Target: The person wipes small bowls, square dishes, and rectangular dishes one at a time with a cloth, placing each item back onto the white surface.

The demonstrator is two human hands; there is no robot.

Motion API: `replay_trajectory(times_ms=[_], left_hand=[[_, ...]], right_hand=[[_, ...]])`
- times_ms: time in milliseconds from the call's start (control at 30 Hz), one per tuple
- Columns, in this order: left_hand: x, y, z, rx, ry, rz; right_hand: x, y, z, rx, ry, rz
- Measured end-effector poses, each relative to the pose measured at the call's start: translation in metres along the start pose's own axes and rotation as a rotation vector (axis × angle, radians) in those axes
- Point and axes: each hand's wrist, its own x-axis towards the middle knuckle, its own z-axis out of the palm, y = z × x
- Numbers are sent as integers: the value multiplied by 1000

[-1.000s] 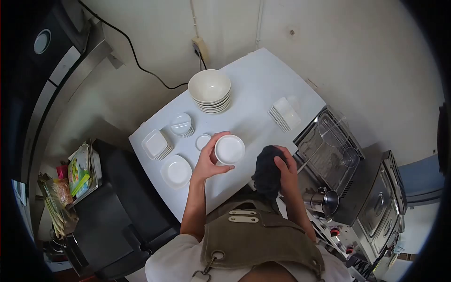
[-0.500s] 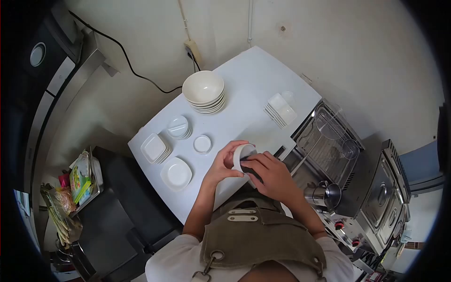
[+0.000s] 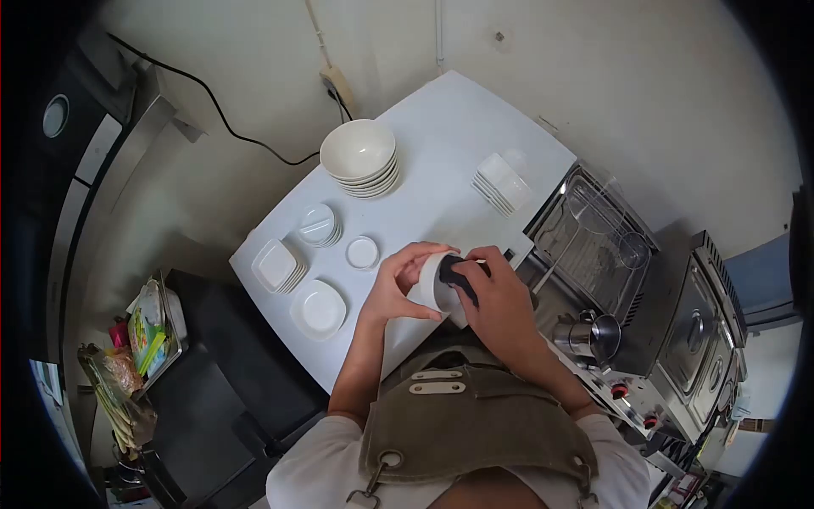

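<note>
My left hand (image 3: pixel 397 284) grips a small white bowl (image 3: pixel 429 283), tipped on its side, with the thumb below and the fingers around its outside. My right hand (image 3: pixel 502 307) is closed on a dark cloth (image 3: pixel 459 280) that presses at the bowl's open side. Whether it is a cloth or a soft pad is hard to tell. Both hands are above the near edge of the white table (image 3: pixel 441 110). A small round white dish (image 3: pixel 362 253) lies just left of my left hand.
Stacked bowls (image 3: pixel 359 157), divided round dishes (image 3: pixel 319 225), square dishes (image 3: pixel 278 265), a larger plate (image 3: pixel 320 310) and rectangular dishes (image 3: pixel 502 184) stand on the table. To the right are a fryer basket (image 3: pixel 585 225) and a metal pot (image 3: pixel 588 337). Packaged food (image 3: pixel 148 327) sits left.
My right hand has moved the dark cloth from inside the bowl's lower part up toward its upper rim. The bowl has turned slightly in my left hand. The view has shifted a little.
</note>
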Motion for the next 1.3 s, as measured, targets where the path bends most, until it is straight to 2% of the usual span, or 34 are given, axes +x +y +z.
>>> replay_trajectory(times_ms=[33, 100, 233, 333, 400, 433, 533, 667, 733, 767, 800, 833, 867, 933, 967, 1000, 1067, 1100, 1133, 1200, 1233, 1267, 1300], left_hand=[[2, 0, -2, -8, 1, 49], [4, 0, -5, -6, 21, 113], [6, -8, -6, -86, 55, 75], [8, -9, 3, -157, 90, -28], [9, -6, 8, -159, 58, -35], [9, -5, 10, -121, 72, -46], [8, -5, 13, -46, 81, -39], [10, -10, 21, 125, 110, 15], [11, -13, 22, 211, 137, 100], [11, -11, 23, 273, 164, 84], [12, -8, 25, 271, 160, 83], [13, -3, 26, 397, 123, 89], [13, -1, 25, 523, 86, 96], [15, 0, 23, 507, 60, 121], [16, 1, 22, 435, 120, 175], [18, 3, 21, 363, 181, 229], [23, 12, 19, 433, 182, 250], [25, 12, 18, 300, 201, 297], [25, 13, 18, 165, 218, 336], [25, 18, 27, 130, 222, 313], [26, 19, 35, 115, 207, 322], [28, 18, 42, 100, 190, 328], [33, 15, 46, 154, 138, 391]], right_hand=[[-1, -1, -4, -4, 2, 3], [-2, -4, -14, 24, -139, -35], [1, -7, -21, 118, -193, -131], [5, -7, -13, 127, -100, -176], [7, -6, -10, 70, 38, -172], [8, -5, -9, 68, 37, -169], [13, 1, -7, -20, 91, -46], [14, 13, -5, -156, 5, 109], [16, 21, -10, -42, -199, 218], [15, 26, -13, -44, -197, 221], [14, 31, -17, 5, -302, 163], [14, 37, -21, 54, -405, 103], [18, 42, -28, 53, -403, 106], [26, 50, -43, 653, -683, 236], [19, 68, -34, 941, -678, 378], [8, 83, -20, 942, -678, 377], [-15, 116, 10, 1917, -155, 648], [-24, 151, 20, 1914, -112, 604], [-21, 147, 17, 1910, -120, 604], [-21, 132, 6, 2058, 70, 576], [-14, 118, -1, 1958, -13, 584], [-10, 101, -5, 1962, -4, 587], [-4, 83, -7, 1838, 4, 618]])
